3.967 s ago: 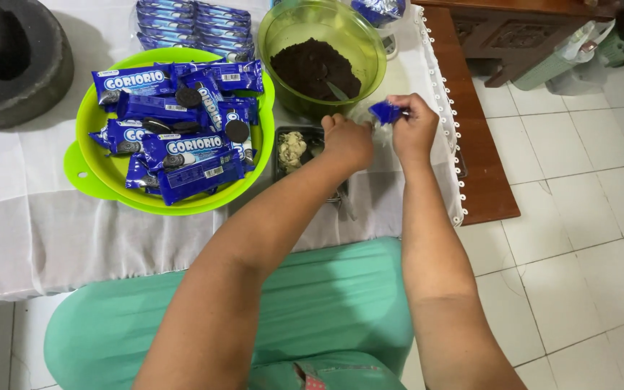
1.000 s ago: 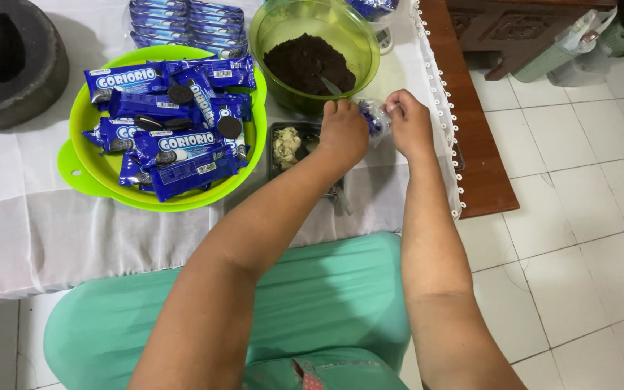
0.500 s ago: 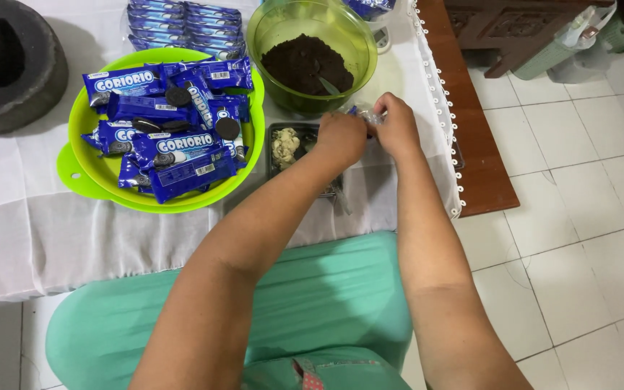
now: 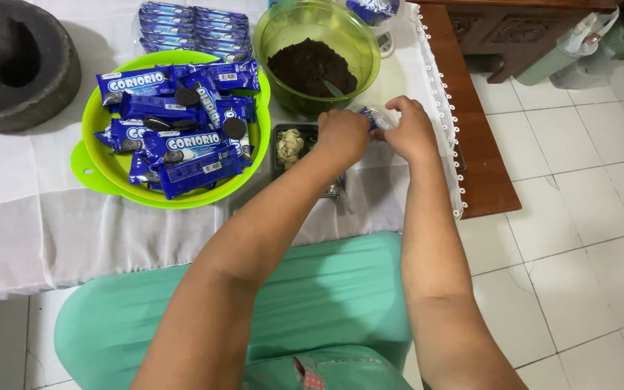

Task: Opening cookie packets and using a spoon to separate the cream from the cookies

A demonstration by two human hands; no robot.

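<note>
both hands closed on a small blue packet above the worktop.

left hand (image 4: 341, 136) curled into a fist, knuckles up, pinching one end of the blue packet (image 4: 374, 118); right hand (image 4: 412, 130) gripping the other end, fingers bent over it. forearms reaching forward and converging, elbows wide over the green lap. packet held between the two hands, just in front of the green bowl (image 4: 283, 36) of dark crumbs and above the small dark tray (image 4: 277, 148). to the left, green basin (image 4: 102, 170) piled with blue biscuit packs (image 4: 182, 137) on the white cloth (image 4: 30, 217).
</note>
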